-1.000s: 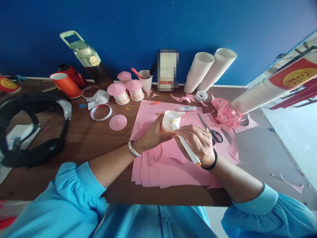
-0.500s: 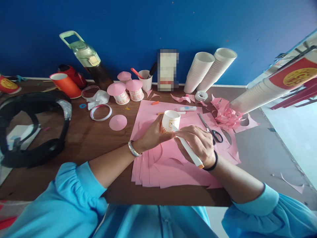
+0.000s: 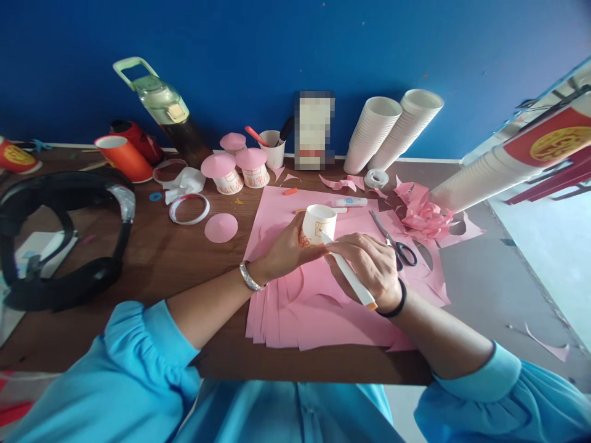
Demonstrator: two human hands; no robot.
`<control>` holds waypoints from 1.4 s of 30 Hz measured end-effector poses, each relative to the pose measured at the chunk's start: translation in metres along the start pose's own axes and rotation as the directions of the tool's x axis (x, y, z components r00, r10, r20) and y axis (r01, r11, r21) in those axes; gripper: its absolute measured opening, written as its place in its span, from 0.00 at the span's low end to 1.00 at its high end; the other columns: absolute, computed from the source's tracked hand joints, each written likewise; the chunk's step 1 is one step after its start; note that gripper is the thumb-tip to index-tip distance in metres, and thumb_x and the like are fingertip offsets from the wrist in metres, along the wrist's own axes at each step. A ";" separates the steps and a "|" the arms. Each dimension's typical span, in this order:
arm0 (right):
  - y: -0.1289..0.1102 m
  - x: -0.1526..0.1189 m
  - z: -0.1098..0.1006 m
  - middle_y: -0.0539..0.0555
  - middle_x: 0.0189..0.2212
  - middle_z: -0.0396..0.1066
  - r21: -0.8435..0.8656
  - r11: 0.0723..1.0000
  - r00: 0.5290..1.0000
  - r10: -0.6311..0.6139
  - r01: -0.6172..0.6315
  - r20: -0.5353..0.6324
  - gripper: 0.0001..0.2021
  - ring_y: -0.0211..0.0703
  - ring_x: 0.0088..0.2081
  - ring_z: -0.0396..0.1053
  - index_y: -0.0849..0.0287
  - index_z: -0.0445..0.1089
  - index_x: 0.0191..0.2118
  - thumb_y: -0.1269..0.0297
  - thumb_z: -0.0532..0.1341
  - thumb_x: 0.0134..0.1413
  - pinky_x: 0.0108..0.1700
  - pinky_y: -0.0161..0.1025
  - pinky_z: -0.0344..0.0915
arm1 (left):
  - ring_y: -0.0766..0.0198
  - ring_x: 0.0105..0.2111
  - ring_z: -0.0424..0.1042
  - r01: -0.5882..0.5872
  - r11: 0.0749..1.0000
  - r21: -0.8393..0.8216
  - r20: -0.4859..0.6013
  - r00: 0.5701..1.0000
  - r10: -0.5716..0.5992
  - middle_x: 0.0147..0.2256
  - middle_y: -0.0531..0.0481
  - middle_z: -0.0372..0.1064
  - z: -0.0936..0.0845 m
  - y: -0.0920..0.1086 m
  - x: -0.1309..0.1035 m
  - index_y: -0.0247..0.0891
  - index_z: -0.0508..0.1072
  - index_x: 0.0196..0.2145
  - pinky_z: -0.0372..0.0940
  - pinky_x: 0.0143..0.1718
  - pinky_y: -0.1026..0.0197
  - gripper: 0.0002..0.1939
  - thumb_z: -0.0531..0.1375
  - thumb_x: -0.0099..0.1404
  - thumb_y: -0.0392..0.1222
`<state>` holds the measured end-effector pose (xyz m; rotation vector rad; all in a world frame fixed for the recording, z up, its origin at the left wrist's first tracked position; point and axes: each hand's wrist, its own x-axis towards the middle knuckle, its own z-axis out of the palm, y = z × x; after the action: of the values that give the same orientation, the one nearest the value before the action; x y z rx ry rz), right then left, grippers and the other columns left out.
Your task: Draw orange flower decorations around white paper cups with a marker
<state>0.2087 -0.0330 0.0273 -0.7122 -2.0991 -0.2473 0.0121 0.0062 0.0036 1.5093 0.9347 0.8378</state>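
Observation:
My left hand (image 3: 289, 249) is wrapped round a white paper cup (image 3: 321, 220), which bears an orange square outline and flower-like marks low on its side. In my right hand (image 3: 369, 267) is a white marker (image 3: 351, 277) with an orange end; its tip meets the cup's side at the square. Both hands are over a stack of pink paper sheets (image 3: 277, 320). Black-handled scissors (image 3: 392, 243) lie just right of my right hand. Behind the cup are a glue stick (image 3: 349, 202) and a small orange cap (image 3: 290, 191).
Several decorated cups with pink cone tops (image 3: 252, 159) stand back left, near a loose pink cone (image 3: 221, 228), tape roll (image 3: 188, 210) and bottle (image 3: 161, 101). Cup stacks (image 3: 373, 132) and pink scraps (image 3: 425, 215) are at right. A black headset-like object (image 3: 115, 258) lies left.
The marker tip has shifted very slightly on the cup's side, and the orange line at the square looks a little longer. Both hands keep their hold.

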 end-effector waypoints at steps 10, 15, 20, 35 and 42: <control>-0.003 -0.002 0.003 0.55 0.35 0.80 0.028 1.000 1.000 -0.006 0.006 0.014 0.15 0.44 0.32 0.77 0.59 0.69 0.55 0.75 0.64 0.65 0.34 0.39 0.73 | 0.49 0.51 0.77 0.034 0.999 -0.007 -0.018 0.999 -0.034 0.53 0.41 0.76 0.000 0.004 -0.001 0.39 0.68 0.56 0.75 0.44 0.54 0.37 0.75 0.57 0.59; -0.001 0.000 -0.001 0.53 0.34 0.78 0.006 1.000 0.999 0.016 -0.016 -0.043 0.10 0.43 0.31 0.77 0.57 0.70 0.51 0.74 0.64 0.67 0.33 0.39 0.73 | 0.50 0.51 0.78 0.019 1.000 -0.007 0.012 1.000 -0.019 0.53 0.41 0.76 -0.001 0.005 -0.002 0.39 0.67 0.57 0.76 0.46 0.53 0.36 0.73 0.60 0.60; 0.003 0.001 -0.003 0.53 0.35 0.79 -0.029 0.999 0.999 0.028 -0.029 -0.022 0.10 0.43 0.32 0.77 0.57 0.70 0.51 0.74 0.64 0.67 0.32 0.39 0.72 | 0.50 0.49 0.78 0.026 0.999 -0.031 0.014 1.000 -0.026 0.51 0.41 0.76 0.000 0.004 -0.001 0.39 0.66 0.54 0.75 0.41 0.55 0.38 0.73 0.58 0.64; -0.001 0.001 0.000 0.53 0.33 0.79 -0.002 1.000 1.000 0.004 -0.004 0.002 0.16 0.44 0.32 0.78 0.58 0.69 0.56 0.75 0.63 0.65 0.34 0.38 0.73 | 0.49 0.52 0.77 0.047 0.996 -0.080 -0.009 0.999 -0.048 0.54 0.40 0.76 0.001 -0.002 0.001 0.40 0.67 0.57 0.75 0.45 0.54 0.37 0.74 0.58 0.59; -0.003 -0.002 0.003 0.55 0.34 0.79 0.031 1.000 1.000 0.003 -0.004 0.026 0.14 0.44 0.31 0.77 0.60 0.70 0.54 0.76 0.64 0.64 0.34 0.39 0.72 | 0.51 0.49 0.78 0.058 0.997 -0.051 -0.025 0.998 -0.059 0.51 0.42 0.77 0.001 0.006 0.000 0.40 0.67 0.55 0.75 0.42 0.55 0.34 0.74 0.58 0.56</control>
<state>0.2060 -0.0350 0.0240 -0.7040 -2.1219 -0.2047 0.0136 0.0049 0.0090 1.4239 0.9662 0.8348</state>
